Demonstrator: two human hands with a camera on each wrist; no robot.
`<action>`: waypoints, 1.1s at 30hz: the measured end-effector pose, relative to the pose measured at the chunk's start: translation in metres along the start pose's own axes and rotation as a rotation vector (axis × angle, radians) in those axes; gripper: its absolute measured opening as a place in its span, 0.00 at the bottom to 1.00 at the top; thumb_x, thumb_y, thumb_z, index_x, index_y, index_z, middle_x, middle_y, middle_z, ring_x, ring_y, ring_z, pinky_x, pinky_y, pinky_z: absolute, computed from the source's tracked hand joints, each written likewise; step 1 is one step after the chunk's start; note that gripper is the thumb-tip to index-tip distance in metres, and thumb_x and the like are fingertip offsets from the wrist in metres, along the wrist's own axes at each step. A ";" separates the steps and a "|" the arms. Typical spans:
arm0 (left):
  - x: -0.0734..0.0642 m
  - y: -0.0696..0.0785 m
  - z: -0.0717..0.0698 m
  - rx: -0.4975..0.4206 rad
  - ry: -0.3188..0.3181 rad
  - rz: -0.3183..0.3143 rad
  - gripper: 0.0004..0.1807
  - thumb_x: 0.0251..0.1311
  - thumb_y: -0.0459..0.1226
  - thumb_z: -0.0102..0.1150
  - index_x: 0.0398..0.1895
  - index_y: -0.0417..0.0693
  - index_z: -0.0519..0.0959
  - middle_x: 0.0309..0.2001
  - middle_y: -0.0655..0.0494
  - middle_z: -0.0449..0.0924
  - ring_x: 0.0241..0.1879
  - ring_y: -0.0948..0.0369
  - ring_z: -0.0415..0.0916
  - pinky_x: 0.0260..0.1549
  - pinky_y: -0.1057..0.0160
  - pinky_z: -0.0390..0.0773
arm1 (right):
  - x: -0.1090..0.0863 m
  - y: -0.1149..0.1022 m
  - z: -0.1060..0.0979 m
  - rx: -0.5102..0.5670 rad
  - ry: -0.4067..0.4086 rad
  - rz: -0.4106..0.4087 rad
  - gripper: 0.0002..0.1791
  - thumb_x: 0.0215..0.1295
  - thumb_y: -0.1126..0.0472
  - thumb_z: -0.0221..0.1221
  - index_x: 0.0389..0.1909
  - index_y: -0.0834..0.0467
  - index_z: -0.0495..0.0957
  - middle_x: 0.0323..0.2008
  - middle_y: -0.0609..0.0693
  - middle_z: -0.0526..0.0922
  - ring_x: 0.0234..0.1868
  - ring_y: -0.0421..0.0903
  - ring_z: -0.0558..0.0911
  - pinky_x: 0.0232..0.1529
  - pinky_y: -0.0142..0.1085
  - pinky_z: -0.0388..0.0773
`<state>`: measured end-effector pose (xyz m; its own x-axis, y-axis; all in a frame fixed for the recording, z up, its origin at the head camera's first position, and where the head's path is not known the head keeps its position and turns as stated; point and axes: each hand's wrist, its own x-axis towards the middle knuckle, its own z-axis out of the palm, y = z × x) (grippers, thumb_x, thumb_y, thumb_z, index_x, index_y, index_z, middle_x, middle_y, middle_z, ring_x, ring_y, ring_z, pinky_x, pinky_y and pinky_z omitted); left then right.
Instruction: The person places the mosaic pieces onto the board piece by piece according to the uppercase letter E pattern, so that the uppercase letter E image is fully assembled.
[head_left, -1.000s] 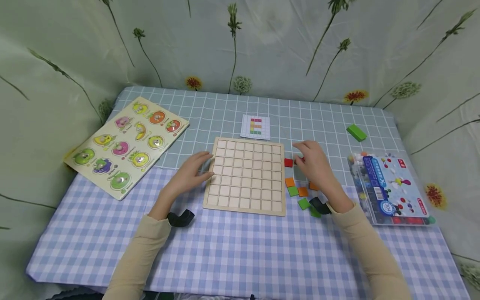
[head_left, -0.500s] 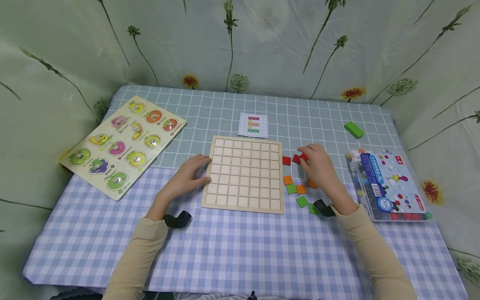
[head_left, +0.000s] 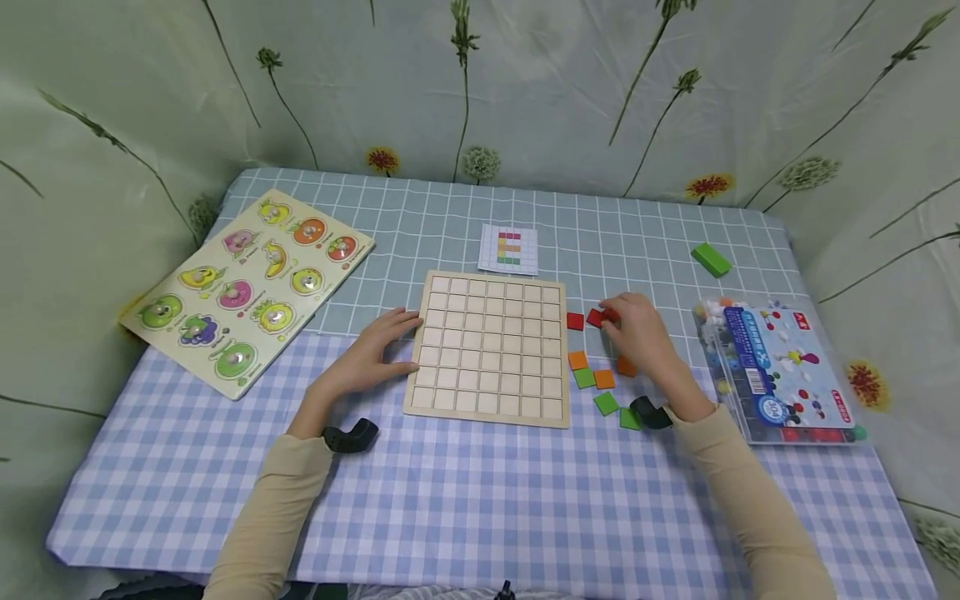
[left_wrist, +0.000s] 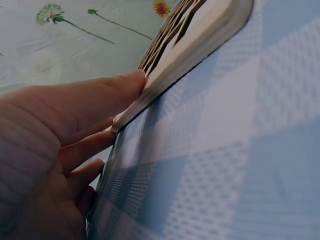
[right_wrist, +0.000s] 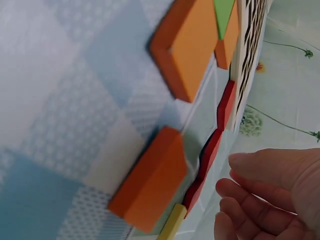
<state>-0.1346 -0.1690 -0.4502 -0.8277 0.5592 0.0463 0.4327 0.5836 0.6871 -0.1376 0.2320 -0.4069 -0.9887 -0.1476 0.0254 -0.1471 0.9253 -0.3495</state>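
Left hand (head_left: 369, 357) relaxed against wooden grid board (head_left: 482, 340), nine o'clock; right hand (head_left: 639, 332) loose beside red tiles (head_left: 574, 322), two-to-three o'clock.

Fingers (left_wrist: 86, 149) touching wooden board (left_wrist: 200, 46), checked cloth (left_wrist: 215, 185)

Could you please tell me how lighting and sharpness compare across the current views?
Head view: evenly lit, the board showing its grid clearly; left wrist view: dim, the left hand shaded, the tablecloth soft; right wrist view: brighter, an orange tile well lit.

The box label (head_left: 813, 392) bears a barcode (head_left: 754, 385) and lettering (head_left: 740, 337) too small to read
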 end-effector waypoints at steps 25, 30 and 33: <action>0.000 0.002 0.001 -0.029 -0.003 -0.015 0.37 0.52 0.38 0.66 0.66 0.39 0.64 0.69 0.41 0.60 0.73 0.42 0.46 0.70 0.41 0.48 | 0.005 0.009 0.002 -0.042 -0.063 -0.053 0.15 0.57 0.66 0.62 0.45 0.69 0.80 0.38 0.63 0.79 0.37 0.54 0.74 0.41 0.45 0.78; -0.001 0.001 0.001 -0.018 -0.002 -0.018 0.37 0.52 0.38 0.66 0.66 0.39 0.64 0.69 0.40 0.60 0.73 0.42 0.46 0.69 0.40 0.48 | 0.006 0.003 -0.002 -0.029 -0.024 -0.087 0.16 0.56 0.65 0.63 0.44 0.68 0.80 0.38 0.62 0.80 0.36 0.53 0.74 0.38 0.44 0.77; -0.001 0.000 0.002 -0.013 0.005 -0.018 0.38 0.51 0.38 0.67 0.66 0.39 0.64 0.69 0.40 0.60 0.73 0.41 0.46 0.69 0.39 0.48 | 0.009 -0.002 -0.003 -0.023 0.003 -0.131 0.15 0.56 0.65 0.63 0.44 0.68 0.81 0.36 0.61 0.79 0.34 0.52 0.73 0.35 0.42 0.76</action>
<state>-0.1334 -0.1682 -0.4512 -0.8368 0.5462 0.0374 0.4135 0.5858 0.6970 -0.1464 0.2299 -0.4034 -0.9611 -0.2667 0.0725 -0.2756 0.9061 -0.3210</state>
